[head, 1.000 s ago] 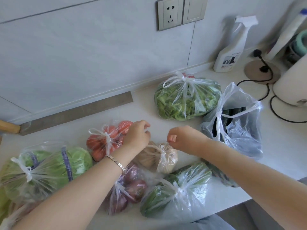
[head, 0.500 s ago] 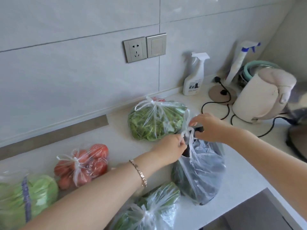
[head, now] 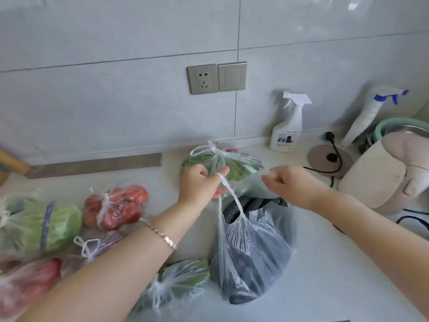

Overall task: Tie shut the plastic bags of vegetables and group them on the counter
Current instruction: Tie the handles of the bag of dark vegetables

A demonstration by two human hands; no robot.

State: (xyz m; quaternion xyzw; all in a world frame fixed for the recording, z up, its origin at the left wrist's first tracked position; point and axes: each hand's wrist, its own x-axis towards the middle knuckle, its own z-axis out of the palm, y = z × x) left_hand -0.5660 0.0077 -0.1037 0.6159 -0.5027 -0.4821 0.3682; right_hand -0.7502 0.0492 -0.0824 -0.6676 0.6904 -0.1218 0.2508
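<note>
An untied clear bag of dark vegetables (head: pixel 253 256) stands on the white counter (head: pixel 325 275), its mouth gaping. My left hand (head: pixel 200 184) grips one twisted handle of it. My right hand (head: pixel 290 184) pinches the other side of the bag's mouth and pulls it to the right. Behind them lies a knotted bag of green beans (head: pixel 234 166). Left of my arm lie tied bags: tomatoes (head: pixel 116 208), lettuce (head: pixel 39 226), purple onions (head: pixel 99 247) and green vegetables (head: pixel 176 284) near the front edge.
A white spray bottle (head: pixel 289 124) stands against the wall. A pale kettle (head: pixel 385 173) with black cords (head: pixel 334 159) sits at the right, with a teal-rimmed bowl (head: pixel 404 129) behind. A socket (head: pixel 203 79) is on the tiled wall. Another red bag (head: pixel 25 289) lies at bottom left.
Both hands left the small tied bag and moved right to the dark-vegetable bag. They took hold of its handles and now pull them apart. The view swung to the right.
</note>
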